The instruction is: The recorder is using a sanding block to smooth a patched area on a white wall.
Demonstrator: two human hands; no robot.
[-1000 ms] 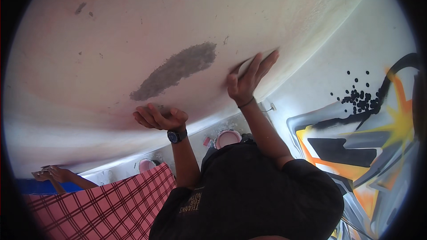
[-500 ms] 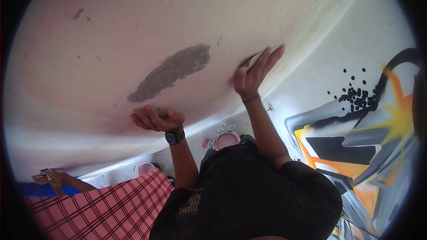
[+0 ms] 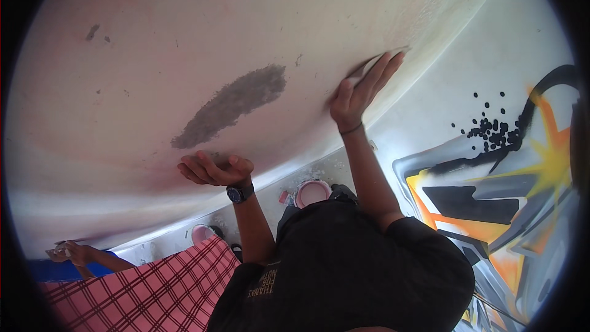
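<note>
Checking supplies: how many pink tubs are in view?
2: one pink tub beyond the black shirt, a second tub further left, partly behind plaid cloth; others may be hidden.

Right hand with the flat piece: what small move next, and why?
Perhaps slide the right hand and its flat piece left, toward the dark grey patch: they are at the pale wall, right of that patch, close to where the mural wall begins, leaving little room rightward.
</note>
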